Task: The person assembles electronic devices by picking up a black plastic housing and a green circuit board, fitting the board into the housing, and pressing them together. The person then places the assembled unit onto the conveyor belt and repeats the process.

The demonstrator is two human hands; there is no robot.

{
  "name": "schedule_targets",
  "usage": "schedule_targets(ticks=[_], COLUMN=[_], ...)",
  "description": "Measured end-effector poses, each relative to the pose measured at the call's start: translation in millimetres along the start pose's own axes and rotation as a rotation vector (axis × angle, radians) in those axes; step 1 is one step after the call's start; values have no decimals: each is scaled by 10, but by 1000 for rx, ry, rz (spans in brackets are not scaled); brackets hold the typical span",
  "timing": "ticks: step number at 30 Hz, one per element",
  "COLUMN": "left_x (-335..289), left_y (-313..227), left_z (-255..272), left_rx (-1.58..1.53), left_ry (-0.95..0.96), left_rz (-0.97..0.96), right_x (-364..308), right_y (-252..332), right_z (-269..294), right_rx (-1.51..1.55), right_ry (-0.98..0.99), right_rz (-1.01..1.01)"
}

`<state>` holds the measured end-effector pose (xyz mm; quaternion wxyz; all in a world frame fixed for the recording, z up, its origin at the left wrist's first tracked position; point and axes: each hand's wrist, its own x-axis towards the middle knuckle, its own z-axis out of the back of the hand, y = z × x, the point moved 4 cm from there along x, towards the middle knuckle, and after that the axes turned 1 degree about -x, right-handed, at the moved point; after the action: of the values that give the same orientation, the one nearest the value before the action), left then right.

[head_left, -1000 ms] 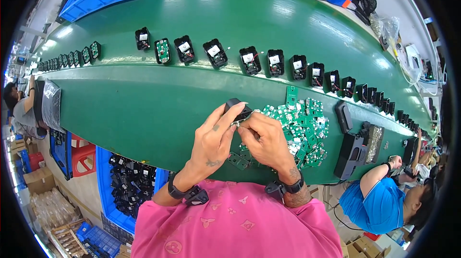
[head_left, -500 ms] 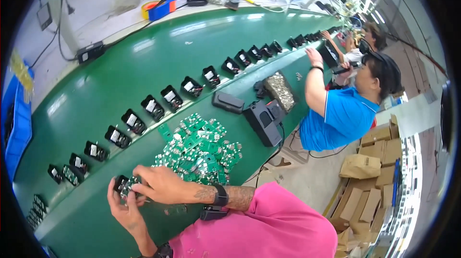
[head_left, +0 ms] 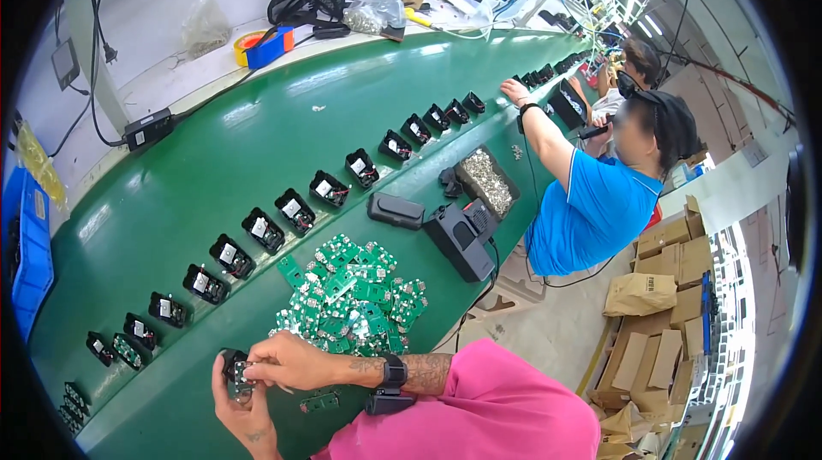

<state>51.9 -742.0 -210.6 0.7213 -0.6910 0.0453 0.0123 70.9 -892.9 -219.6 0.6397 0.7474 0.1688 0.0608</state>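
My left hand (head_left: pixel 243 415) is closed around a small black plastic housing (head_left: pixel 228 357), low at the left on the green bench. With its fingertips, my right hand (head_left: pixel 293 361) pinches a small green circuit board (head_left: pixel 241 372) against the housing's open side. Fingers hide part of both pieces, so how far the board sits inside I cannot tell. Just beyond my right hand lies a heap of green circuit boards (head_left: pixel 355 293). One loose board (head_left: pixel 320 402) rests beneath my right wrist.
Black housings (head_left: pixel 263 230) with wires line the green conveyor belt (head_left: pixel 171 212). Right of the heap are a black case (head_left: pixel 396 210), a dark radio-like device (head_left: pixel 461 242) and a bin of small metal parts (head_left: pixel 488 182). A co-worker in blue (head_left: pixel 599 203) sits at right.
The housing has tipped more upright in my left hand, with the board still pinched against it. The co-worker's arm has stretched toward the row of housings. The whole view has shifted slightly.
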Motion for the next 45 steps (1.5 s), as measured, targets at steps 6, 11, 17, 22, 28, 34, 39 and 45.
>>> schedule_targets(ticks=[6, 11, 17, 22, 28, 34, 39, 45], left_x=[68, 10, 152, 166, 167, 155, 174, 171], left_y=[155, 47, -51, -38, -52, -20, 7, 45], left_z=[27, 53, -179, -70, -27, -57, -95, -78], left_rx=[15, 281, 365, -67, -197, -224, -154, -147], left_ry=[-13, -229, -163, -78, -12, -61, -44, -55], left_rz=[-39, -63, -191, 26, 129, 223, 235, 217], right_x=[93, 117, -15, 43, 48, 38, 117, 138], right_y=[51, 108, 180, 254, 258, 125, 55, 76], right_z=[107, -49, 161, 33, 5, 51, 30, 15], right_rx=[-99, -322, -519, -573, -696, -700, -422, -427], right_ry=[-42, -69, -77, -194, -218, -281, -161, -111], right_rz=[59, 188, 129, 177, 243, 160, 130, 108])
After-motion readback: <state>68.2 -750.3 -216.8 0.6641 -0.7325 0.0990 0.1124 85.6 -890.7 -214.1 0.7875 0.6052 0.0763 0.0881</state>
